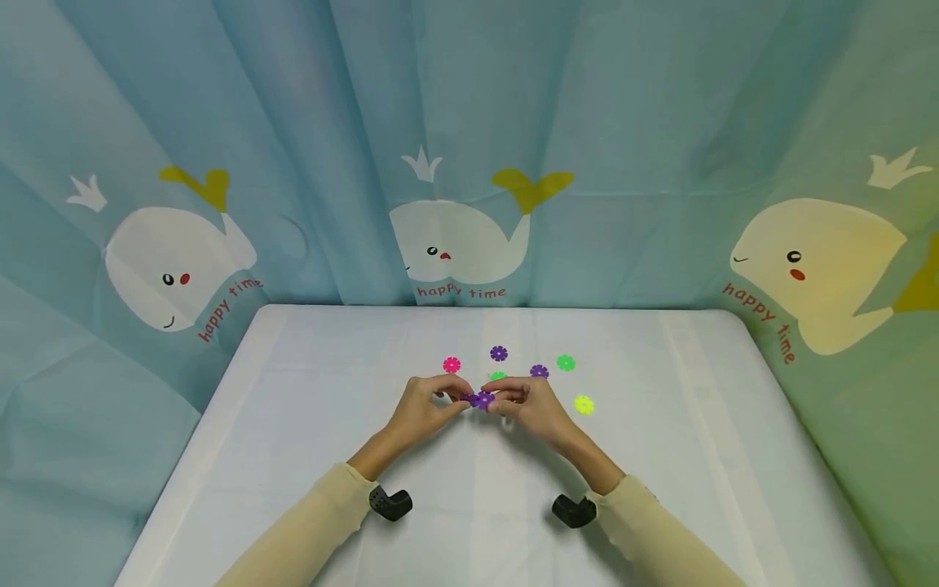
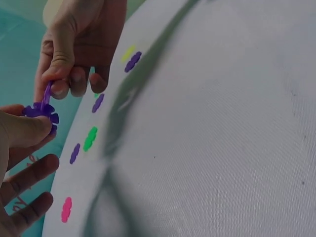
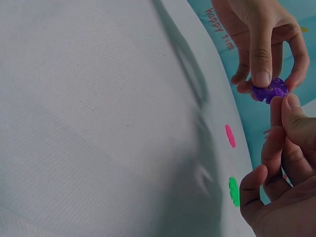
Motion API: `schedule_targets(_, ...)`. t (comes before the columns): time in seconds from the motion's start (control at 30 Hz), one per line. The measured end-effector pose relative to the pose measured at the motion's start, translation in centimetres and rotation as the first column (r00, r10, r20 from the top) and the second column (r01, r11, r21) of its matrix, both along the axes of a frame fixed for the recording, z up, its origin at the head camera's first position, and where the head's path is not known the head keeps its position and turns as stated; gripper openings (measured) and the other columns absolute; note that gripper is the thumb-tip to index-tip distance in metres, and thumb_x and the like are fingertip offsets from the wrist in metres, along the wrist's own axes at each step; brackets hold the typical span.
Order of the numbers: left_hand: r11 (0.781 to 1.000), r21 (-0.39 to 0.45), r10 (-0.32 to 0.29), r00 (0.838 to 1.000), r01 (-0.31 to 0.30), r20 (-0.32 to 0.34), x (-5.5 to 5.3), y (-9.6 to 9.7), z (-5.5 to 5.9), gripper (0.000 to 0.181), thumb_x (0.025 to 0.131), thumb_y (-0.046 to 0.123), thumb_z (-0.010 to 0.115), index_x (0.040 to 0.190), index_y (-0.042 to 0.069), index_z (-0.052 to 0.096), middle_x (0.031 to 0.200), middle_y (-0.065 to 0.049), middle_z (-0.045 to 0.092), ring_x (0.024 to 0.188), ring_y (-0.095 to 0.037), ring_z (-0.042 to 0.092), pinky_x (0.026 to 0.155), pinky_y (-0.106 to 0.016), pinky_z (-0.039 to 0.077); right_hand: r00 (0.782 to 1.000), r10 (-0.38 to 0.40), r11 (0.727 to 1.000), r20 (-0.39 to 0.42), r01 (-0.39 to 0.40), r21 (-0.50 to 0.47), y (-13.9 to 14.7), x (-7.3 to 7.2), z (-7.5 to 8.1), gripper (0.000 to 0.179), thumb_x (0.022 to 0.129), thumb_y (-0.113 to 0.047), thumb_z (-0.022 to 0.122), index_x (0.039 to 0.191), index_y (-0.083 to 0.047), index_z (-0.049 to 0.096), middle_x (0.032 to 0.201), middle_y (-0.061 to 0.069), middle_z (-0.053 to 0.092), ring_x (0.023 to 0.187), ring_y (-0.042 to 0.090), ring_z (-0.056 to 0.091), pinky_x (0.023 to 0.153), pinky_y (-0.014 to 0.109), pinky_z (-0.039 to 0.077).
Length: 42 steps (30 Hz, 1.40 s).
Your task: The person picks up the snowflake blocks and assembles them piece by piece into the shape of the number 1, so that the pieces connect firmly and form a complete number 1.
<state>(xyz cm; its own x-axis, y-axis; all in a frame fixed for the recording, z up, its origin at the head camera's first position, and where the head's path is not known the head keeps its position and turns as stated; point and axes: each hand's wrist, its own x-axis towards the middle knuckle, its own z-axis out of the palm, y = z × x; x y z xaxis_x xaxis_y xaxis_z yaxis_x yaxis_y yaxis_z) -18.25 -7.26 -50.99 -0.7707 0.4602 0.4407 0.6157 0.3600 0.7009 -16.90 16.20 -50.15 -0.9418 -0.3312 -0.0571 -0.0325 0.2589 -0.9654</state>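
Note:
Above the white table, my left hand (image 1: 421, 408) pinches a purple notched plastic disc (image 2: 35, 111) between thumb and fingers. My right hand (image 1: 539, 412) comes from the other side, its thumb and forefinger pinching a second purple disc (image 2: 47, 94), seen edge-on in the left wrist view. Where the two discs meet they touch at an angle; whether their slots are interlocked I cannot tell. In the right wrist view the left hand's disc (image 3: 266, 91) shows, while fingertips mostly hide the other.
Loose notched discs lie just beyond the hands: pink (image 1: 451, 365), purple (image 1: 499, 353), another purple (image 1: 539, 372), green (image 1: 566, 363), and a partly hidden green (image 1: 498, 377). To the right lies a yellow disc (image 1: 584, 405). A whale-print curtain (image 1: 469, 98) hangs behind the table (image 1: 330, 350).

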Motion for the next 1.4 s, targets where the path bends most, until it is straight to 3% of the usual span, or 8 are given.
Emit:
schedule_targets(0.37,0.999,0.041,-0.023,1.000,0.022,0.016,0.0,0.1,-0.4,0.018,0.085,-0.001,0.082,0.099,0.009,0.077,0.086,-0.004,0.077,0.073,-0.013,0.072,0.070,-0.042,0.059,0.999,0.045,0.999,0.006,-0.045,-0.016,0.3,0.1,-0.3,0.029,0.096,-0.008,0.072,0.124,0.000,0.072,0.101,0.012,0.078,0.098,0.037,0.072,0.073,0.033,0.053)
schedule_targets(0.63,0.997,0.083,-0.002,0.994,-0.007,0.106,0.0,0.0,0.0,0.017,0.086,0.003,0.083,0.101,0.010,0.079,0.087,-0.002,0.077,0.075,-0.010,0.071,0.072,-0.040,0.060,0.995,0.095,0.995,-0.039,-0.094,0.039,1.1,-0.1,0.0,0.037,0.097,-0.013,0.073,0.132,-0.004,0.067,0.099,0.015,0.075,0.086,0.039,0.067,0.066,0.030,0.050)
schedule_targets(0.77,0.991,0.126,0.011,0.988,-0.031,0.157,0.0,-0.1,0.1,0.017,0.086,0.003,0.082,0.101,0.010,0.079,0.088,-0.004,0.077,0.076,-0.013,0.071,0.073,-0.039,0.059,0.988,0.105,0.990,-0.110,-0.094,0.103,1.8,-0.1,0.5,0.043,0.095,-0.014,0.074,0.136,-0.004,0.064,0.096,0.007,0.075,0.085,0.035,0.069,0.068,0.030,0.051)
schedule_targets(0.97,0.989,0.132,0.045,0.982,-0.070,0.183,-0.2,-0.7,-0.2,0.017,0.086,0.004,0.083,0.100,0.011,0.078,0.089,-0.003,0.077,0.078,-0.012,0.070,0.075,-0.038,0.059,0.958,0.097,0.970,-0.269,-0.029,0.243,4.1,0.0,1.0,0.040,0.092,-0.010,0.077,0.131,-0.005,0.068,0.091,0.001,0.074,0.079,0.018,0.067,0.068,0.029,0.053)
schedule_targets(1.1,0.987,0.136,0.062,0.981,-0.088,0.185,-0.5,-1.2,-0.1,0.017,0.086,0.004,0.083,0.101,0.011,0.078,0.091,0.000,0.077,0.079,-0.011,0.070,0.075,-0.039,0.059,0.931,0.087,0.958,-0.355,0.020,0.287,6.3,0.3,1.0,0.041,0.090,-0.009,0.080,0.129,-0.006,0.069,0.095,0.005,0.074,0.079,0.016,0.067,0.069,0.031,0.055)
schedule_targets(1.23,0.986,0.134,0.070,0.979,-0.096,0.189,-0.7,-1.8,-0.1,0.018,0.086,0.006,0.083,0.102,0.012,0.078,0.091,0.001,0.077,0.080,-0.011,0.070,0.075,-0.036,0.058,0.911,0.068,0.938,-0.407,0.081,0.336,8.7,0.7,0.8,0.043,0.088,-0.010,0.082,0.129,-0.004,0.069,0.104,0.013,0.074,0.082,0.017,0.066,0.071,0.031,0.055)
schedule_targets(1.4,0.982,0.136,0.099,0.973,-0.129,0.208,-1.0,-2.6,0.0,0.017,0.087,0.006,0.083,0.102,0.013,0.078,0.087,0.002,0.077,0.078,-0.012,0.069,0.074,-0.030,0.058,0.902,0.032,0.907,-0.431,0.155,0.391,11.3,1.1,0.4,0.046,0.085,-0.009,0.084,0.129,-0.006,0.069,0.110,0.014,0.074,0.083,0.019,0.065,0.068,0.030,0.053)
